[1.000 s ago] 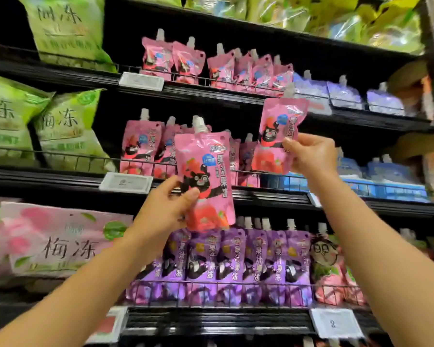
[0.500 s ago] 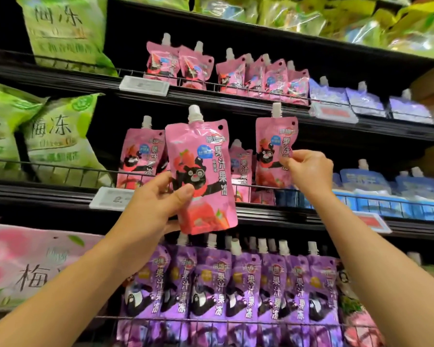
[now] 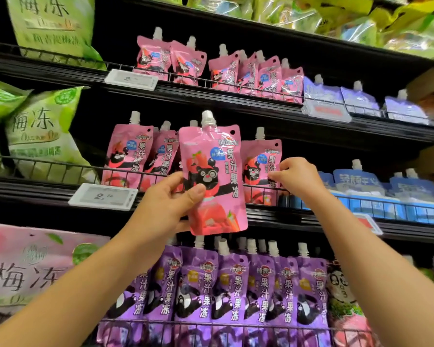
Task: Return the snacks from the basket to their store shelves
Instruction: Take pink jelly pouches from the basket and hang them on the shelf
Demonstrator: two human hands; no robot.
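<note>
My left hand [image 3: 169, 204] grips a pink spouted jelly pouch [image 3: 216, 186] with a black bear print, held upright in front of the middle shelf [image 3: 286, 216]. My right hand [image 3: 297, 175] pinches the right edge of a second pink pouch [image 3: 257, 169], which stands behind the shelf's wire rail. To its left, more pink pouches [image 3: 129, 156] of the same kind stand in a row on that shelf. No basket is in view.
Pink pouches [image 3: 221, 68] fill the shelf above, with pale lilac ones [image 3: 358, 100] to their right. Blue pouches [image 3: 386, 186] sit right of my right hand. Purple pouches [image 3: 236, 291] line the shelf below. Green bags [image 3: 38, 136] stand left. A price tag [image 3: 103, 196] hangs on the rail.
My right hand has lowered its pink pouch from in front of the upper shelf down behind the middle shelf's rail. The left hand's pouch has stayed about where it was.
</note>
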